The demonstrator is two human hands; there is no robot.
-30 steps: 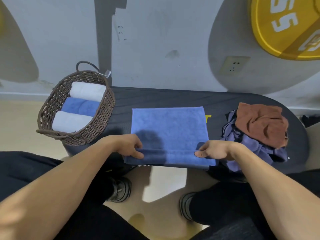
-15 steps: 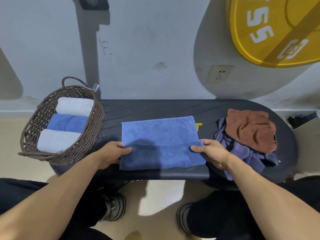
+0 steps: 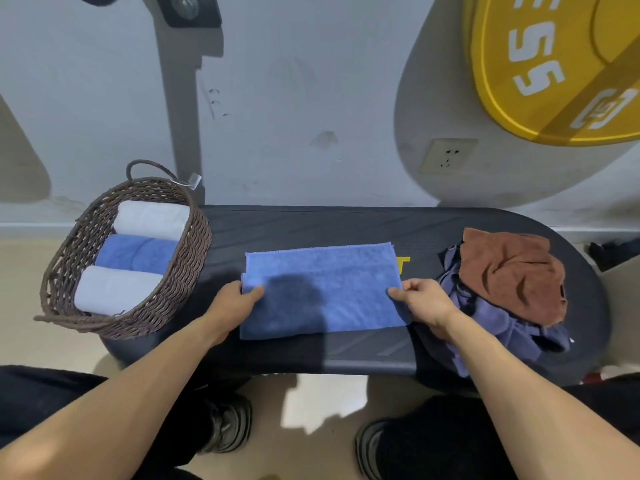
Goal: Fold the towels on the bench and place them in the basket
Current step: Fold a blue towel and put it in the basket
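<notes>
A blue towel [image 3: 325, 289] lies folded flat in the middle of the dark bench [image 3: 311, 226]. My left hand [image 3: 235, 303] pinches its left edge, thumb on top. My right hand [image 3: 420, 301] pinches its right edge the same way. At the bench's left end stands a brown wicker basket [image 3: 180, 285] with three rolled towels inside: two white and one blue between them. A heap of unfolded towels sits at the right end, a rust-brown one [image 3: 512, 275] on top of purple ones [image 3: 502, 327].
The bench stands against a grey wall with a power socket [image 3: 446, 155]. A yellow weight plate [image 3: 561, 64] hangs at the upper right. A grey post [image 3: 183, 109] rises behind the basket. My knees and shoes are below the bench's near edge.
The near part of the blue towel has been folded away from me, so it is now a narrower strip. Both hands moved from the near edge to the towel's side edges.
</notes>
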